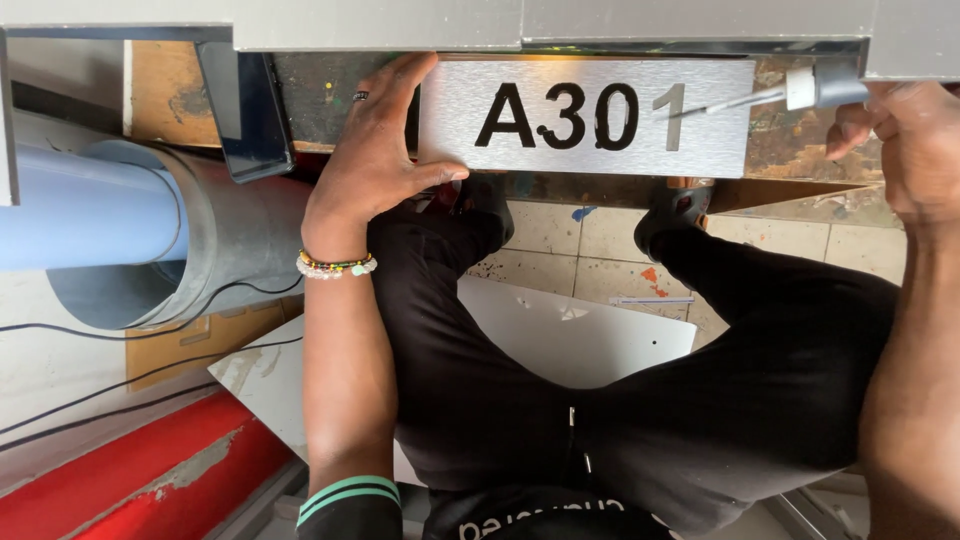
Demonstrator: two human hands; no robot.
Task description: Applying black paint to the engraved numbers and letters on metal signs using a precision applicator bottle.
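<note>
Fingers of left hand [375, 150] are spreading flat, pressing brushed-metal plate [585, 117] on workbench [800, 160] edge; right hand [905, 140] is gripping thin applicator tool [790, 92], tip touching plate's rt end.

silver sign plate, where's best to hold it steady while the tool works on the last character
Probably the plate's bare left end, coming from the left, as the left hand does: palm flat, thumb under the lower edge. That end has no characters, and it is far from the tool tip held by the right hand.
</note>
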